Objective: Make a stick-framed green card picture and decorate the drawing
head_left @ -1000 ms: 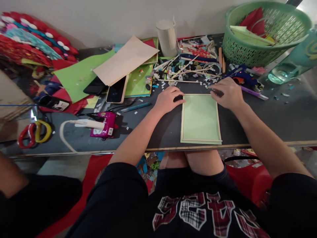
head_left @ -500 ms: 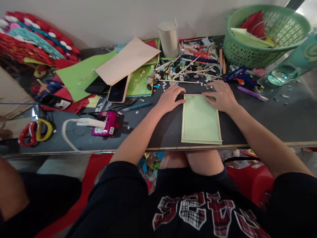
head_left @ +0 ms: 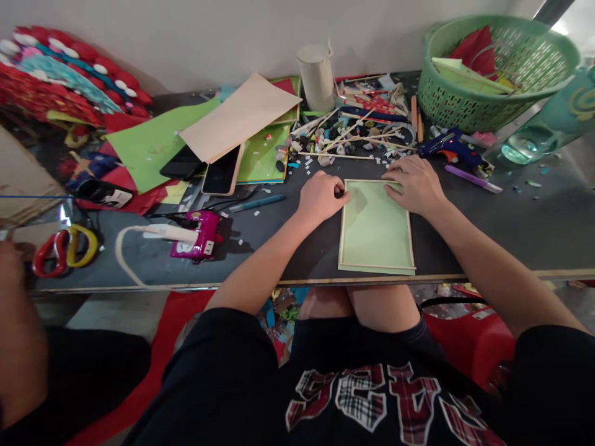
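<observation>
A pale green sheet (head_left: 377, 226) edged with thin wooden sticks lies on the dark table close to its front edge. My left hand (head_left: 323, 197) is at the sheet's upper left corner, its fingers curled and the thumb touching the edge; whatever it pinches is too small to make out. At the upper right part, my right hand (head_left: 411, 183) rests with thumb and fingers apart around the top stick and corner, holding nothing that I can see. Behind the sheet lies a loose pile of sticks and small stones (head_left: 346, 139).
A green basket (head_left: 465, 102), a bottle (head_left: 534, 139) and a blue glue gun (head_left: 449, 144) stand or lie at the right. Leftward are phones (head_left: 223, 170), a magenta power adapter (head_left: 204, 235), scissors (head_left: 67, 248) and a neighbour's arm (head_left: 18, 334). A white cup (head_left: 317, 77) stands behind.
My left fingers have curled inward at the corner. My right hand has shifted slightly. The neighbour's arm at the far left has moved up toward the table.
</observation>
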`<state>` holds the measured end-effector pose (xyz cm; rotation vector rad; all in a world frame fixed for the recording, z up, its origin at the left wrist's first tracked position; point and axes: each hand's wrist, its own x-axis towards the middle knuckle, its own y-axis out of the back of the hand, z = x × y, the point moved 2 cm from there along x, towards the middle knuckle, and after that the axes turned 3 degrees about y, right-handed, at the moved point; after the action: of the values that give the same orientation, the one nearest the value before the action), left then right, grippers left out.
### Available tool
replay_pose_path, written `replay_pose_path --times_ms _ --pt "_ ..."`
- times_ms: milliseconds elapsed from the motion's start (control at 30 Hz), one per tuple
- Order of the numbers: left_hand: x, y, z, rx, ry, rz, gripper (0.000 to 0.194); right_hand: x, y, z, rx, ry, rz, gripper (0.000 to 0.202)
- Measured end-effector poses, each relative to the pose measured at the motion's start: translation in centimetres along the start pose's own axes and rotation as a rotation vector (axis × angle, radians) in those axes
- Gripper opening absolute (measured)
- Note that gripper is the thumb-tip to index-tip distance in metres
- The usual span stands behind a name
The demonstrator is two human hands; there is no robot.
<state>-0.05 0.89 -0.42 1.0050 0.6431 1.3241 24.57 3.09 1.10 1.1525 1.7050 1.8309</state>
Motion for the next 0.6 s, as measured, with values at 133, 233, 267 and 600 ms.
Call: replay_pose_path --times_ms 133,233,267,600 --pt "0.5 0.2 -1.1 0.039 0.034 0.064 0.005 -0.1 0.2 0.5 0.05 -0.058 0.012 0.036" --pt "1.1 0.8 -3.1 0.077 0.037 0.111 0.007 -0.1 0.9 0.6 0.1 -0.109 0.035 0.042" --pt "1.3 1.0 -3.8 0.081 0.043 0.11 0.008 0.0 1.1 0.7 0.107 -0.13 0.042 0.043" --pt "1.5 2.5 -3.4 -0.118 -0.052 -0.006 0.008 0.0 0.6 -0.1 0.488 -0.187 0.042 0.038"
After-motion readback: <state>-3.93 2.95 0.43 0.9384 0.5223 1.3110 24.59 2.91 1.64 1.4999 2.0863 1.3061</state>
